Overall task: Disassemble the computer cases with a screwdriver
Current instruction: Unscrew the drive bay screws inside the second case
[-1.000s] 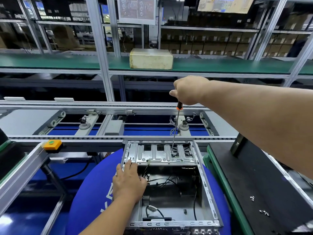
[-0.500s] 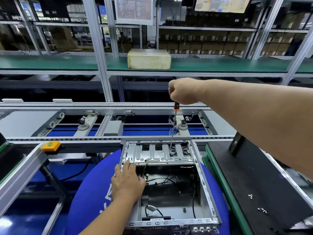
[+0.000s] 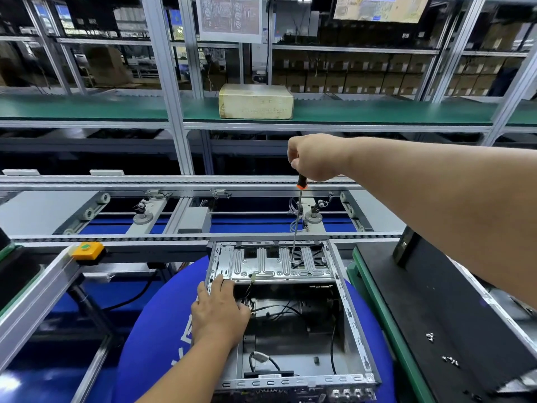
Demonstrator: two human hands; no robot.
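Our open computer case (image 3: 293,315) sits on the blue mat (image 3: 151,330). Our right hand (image 3: 315,157) grips the screwdriver (image 3: 297,222), tip on the case's far bracket; our left hand (image 3: 218,312) rests flat on its left wall. A tilted shaft may slip off the screw.

Aluminium frame posts (image 3: 162,82) rise behind conveyor line (image 3: 174,181). Green shelf (image 3: 87,109) runs across, carries yellowed box (image 3: 255,101). Behind it, racks with cardboard cartons (image 3: 363,74). Printed sheet (image 3: 229,17) and screen (image 3: 380,7) hang at top. Yellow button box (image 3: 87,250) sits on rail at left. Blue round mat (image 3: 151,330) lies below, dark desk (image 3: 436,301) with green edge at right, small screws (image 3: 430,336) on it.
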